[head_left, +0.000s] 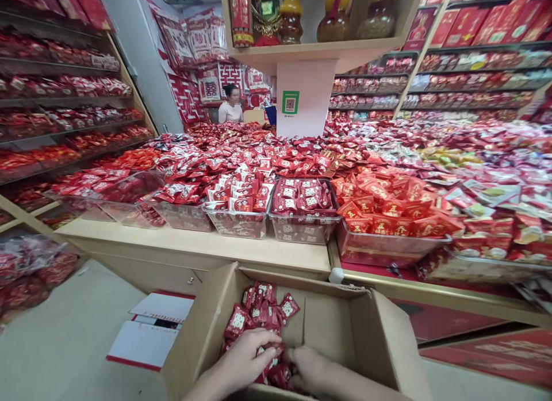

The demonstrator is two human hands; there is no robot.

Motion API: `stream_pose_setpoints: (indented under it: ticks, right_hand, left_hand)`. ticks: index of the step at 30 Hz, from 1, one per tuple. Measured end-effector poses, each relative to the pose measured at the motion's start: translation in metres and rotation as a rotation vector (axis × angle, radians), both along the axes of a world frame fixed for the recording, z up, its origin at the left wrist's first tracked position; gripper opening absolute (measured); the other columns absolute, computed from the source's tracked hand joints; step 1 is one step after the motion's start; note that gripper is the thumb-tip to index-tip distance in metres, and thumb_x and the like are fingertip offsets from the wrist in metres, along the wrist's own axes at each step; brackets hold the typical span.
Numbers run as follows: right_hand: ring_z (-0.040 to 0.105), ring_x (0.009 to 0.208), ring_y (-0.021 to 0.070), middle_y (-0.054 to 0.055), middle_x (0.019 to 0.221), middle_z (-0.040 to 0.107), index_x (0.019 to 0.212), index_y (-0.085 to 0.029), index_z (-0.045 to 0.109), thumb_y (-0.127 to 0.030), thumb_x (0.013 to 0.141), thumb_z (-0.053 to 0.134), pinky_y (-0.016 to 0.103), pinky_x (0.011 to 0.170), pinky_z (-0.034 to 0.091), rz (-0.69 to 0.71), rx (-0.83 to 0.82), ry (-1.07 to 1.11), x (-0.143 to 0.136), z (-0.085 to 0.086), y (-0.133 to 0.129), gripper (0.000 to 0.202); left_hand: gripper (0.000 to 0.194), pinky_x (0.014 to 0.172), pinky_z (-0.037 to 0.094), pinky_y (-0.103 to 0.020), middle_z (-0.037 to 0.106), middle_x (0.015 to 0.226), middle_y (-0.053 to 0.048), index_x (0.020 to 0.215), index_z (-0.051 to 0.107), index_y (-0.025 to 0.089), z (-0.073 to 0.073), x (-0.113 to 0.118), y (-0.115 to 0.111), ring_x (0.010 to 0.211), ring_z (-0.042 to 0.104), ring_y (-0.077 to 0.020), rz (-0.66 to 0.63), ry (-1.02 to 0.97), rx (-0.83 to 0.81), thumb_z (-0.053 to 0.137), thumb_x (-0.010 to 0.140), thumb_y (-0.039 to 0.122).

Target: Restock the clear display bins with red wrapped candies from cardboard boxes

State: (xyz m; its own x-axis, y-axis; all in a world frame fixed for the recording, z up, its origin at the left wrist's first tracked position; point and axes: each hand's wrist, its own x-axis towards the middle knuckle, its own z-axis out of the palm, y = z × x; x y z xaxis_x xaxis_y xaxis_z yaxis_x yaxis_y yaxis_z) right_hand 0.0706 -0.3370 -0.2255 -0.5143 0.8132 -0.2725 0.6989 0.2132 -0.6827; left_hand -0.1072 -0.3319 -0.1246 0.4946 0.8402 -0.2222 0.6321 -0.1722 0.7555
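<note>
Reaching into an open brown cardboard box (332,317), the left hand (248,358) spreads loosely over small dark-red wrapped packets (260,313) printed in white, heaped at the box's left. The right hand (313,369) curls beside them; whether it pinches one is hidden. Beyond, rectangular clear plastic bins (239,227) line a pale wooden counter (172,240).

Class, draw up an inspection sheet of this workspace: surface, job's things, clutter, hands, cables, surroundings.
Surface: pale wooden counter, lined with filled transparent bins.
Job's things: open cardboard box; dark red packets piled toward its left side.
Clutter: white-and-red carton left of the box.
Hands: left hand on the packets; right hand beside it at the pile's edge; grips unclear.
Cables: nothing seen.
Surroundings: stocked shelves; a person in the background.
</note>
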Motion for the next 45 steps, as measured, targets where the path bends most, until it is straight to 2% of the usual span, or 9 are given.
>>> stream_pose_setpoints:
  ticks: [6,12,16,20,31,35,38,42,45]
  right_hand:
    - [0.056,0.061,0.0169,-0.001,0.066,0.059,0.055,-0.021,0.054,-0.016,0.062,0.055,0.029,0.057,0.043,-0.038,0.019,0.233,0.016,0.049,0.006,0.009]
    - [0.047,0.053,0.0106,-0.004,0.057,0.049,0.065,-0.019,0.047,-0.038,0.074,0.056,0.025,0.054,0.042,-0.402,-0.138,0.838,0.045,0.127,0.022,0.023]
    - [0.047,0.054,0.0091,-0.004,0.059,0.05,0.067,-0.018,0.049,-0.037,0.069,0.063,0.022,0.053,0.041,-0.57,-0.123,0.998,0.051,0.152,0.022,0.024]
    - [0.053,0.067,0.0106,-0.001,0.075,0.06,0.081,-0.02,0.055,-0.035,0.067,0.067,0.023,0.063,0.043,-0.542,-0.122,1.057,0.05,0.159,0.022,0.023]
    - [0.049,0.055,0.0088,-0.003,0.061,0.056,0.064,-0.017,0.053,-0.033,0.066,0.067,0.023,0.055,0.041,-0.751,-0.091,1.186,0.035,0.149,0.022,0.021]
    - [0.052,0.057,0.01,-0.003,0.063,0.058,0.068,-0.018,0.056,-0.031,0.067,0.066,0.025,0.057,0.045,-0.803,-0.062,1.259,0.031,0.151,0.024,0.017]
    - [0.058,0.067,0.0134,0.0,0.073,0.063,0.07,-0.02,0.058,-0.027,0.069,0.065,0.029,0.065,0.048,-0.844,0.147,1.221,0.031,0.149,0.027,0.011]
    - [0.059,0.089,0.0194,0.002,0.088,0.067,0.08,-0.026,0.064,-0.015,0.071,0.061,0.039,0.08,0.047,-0.553,0.545,0.984,0.038,0.15,0.026,0.015]
    - [0.052,0.103,0.023,0.002,0.095,0.066,0.081,-0.03,0.066,-0.011,0.07,0.06,0.046,0.089,0.041,-0.275,0.684,0.748,0.04,0.155,0.018,0.023]
  left_hand:
    - [0.044,0.102,0.028,-0.035,0.047,0.128,-0.005,0.117,0.052,0.026,-0.001,0.001,0.001,0.118,0.04,-0.0199,0.189,-0.155,0.0,0.054,0.073,0.024]
    - [0.039,0.066,0.049,-0.029,0.065,0.097,-0.011,0.104,0.056,0.013,0.031,0.041,0.027,0.075,0.061,-0.0164,0.312,-0.6,-0.355,0.062,0.071,0.032]
    - [0.038,0.078,0.046,-0.028,0.065,0.1,-0.009,0.101,0.059,0.014,0.056,0.067,0.03,0.086,0.06,-0.0158,0.299,-0.884,-0.391,0.067,0.067,0.03]
    - [0.034,0.083,0.045,-0.03,0.065,0.1,-0.007,0.098,0.062,0.015,0.067,0.077,0.025,0.091,0.059,-0.0182,0.259,-0.873,-0.3,0.068,0.067,0.027]
    - [0.036,0.074,0.048,-0.028,0.067,0.086,-0.005,0.097,0.058,0.016,0.056,0.077,0.02,0.078,0.061,-0.0146,0.386,-0.848,-0.181,0.071,0.063,0.019]
    - [0.034,0.073,0.047,-0.025,0.066,0.079,-0.003,0.091,0.059,0.015,0.058,0.082,0.023,0.074,0.06,-0.0127,0.494,-0.973,-0.184,0.073,0.06,0.021]
    - [0.041,0.065,0.046,-0.023,0.062,0.075,0.001,0.097,0.055,0.019,0.06,0.084,0.025,0.069,0.059,-0.0104,0.637,-1.027,-0.332,0.072,0.062,0.029]
    - [0.037,0.062,0.046,-0.025,0.063,0.076,-0.003,0.092,0.054,0.018,0.072,0.077,0.027,0.066,0.061,-0.013,0.512,-1.094,-0.873,0.056,0.072,0.049]
    - [0.023,0.065,0.046,-0.022,0.064,0.082,-0.002,0.091,0.056,0.018,0.082,0.072,0.03,0.068,0.061,-0.0101,0.437,-1.209,-0.866,0.061,0.073,0.031]
